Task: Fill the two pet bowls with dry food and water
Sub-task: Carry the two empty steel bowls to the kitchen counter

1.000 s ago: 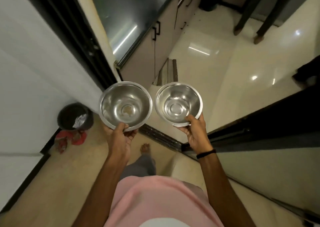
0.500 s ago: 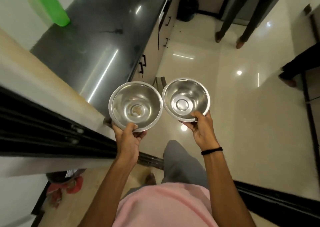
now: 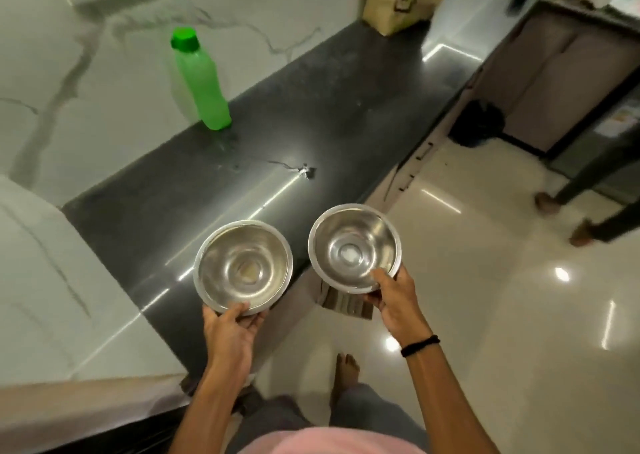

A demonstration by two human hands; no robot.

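I hold two empty steel bowls in the air. My left hand (image 3: pixel 232 329) grips the near rim of the larger left bowl (image 3: pixel 243 267), which hangs over the front edge of the black countertop (image 3: pixel 311 114). My right hand (image 3: pixel 394 301) grips the near rim of the smaller right bowl (image 3: pixel 354 248), which is over the floor just off the counter. A green bottle (image 3: pixel 201 83) with a green cap stands upright on the counter by the wall. A tan paper bag (image 3: pixel 398 0) stands at the counter's far end.
A marble wall (image 3: pixel 104 83) runs along the counter's left side. Cabinet doors with black handles (image 3: pixel 415 162) sit below the counter. A black bin (image 3: pixel 479 122) stands on the glossy floor. Another person's legs (image 3: pixel 581 207) are at the right. A striped mat (image 3: pixel 343 301) lies below the bowls.
I have walked through the doorway into the kitchen. The view has swung left onto the counter, bringing the green bottle and bag into sight. Both bowls stay in my hands.
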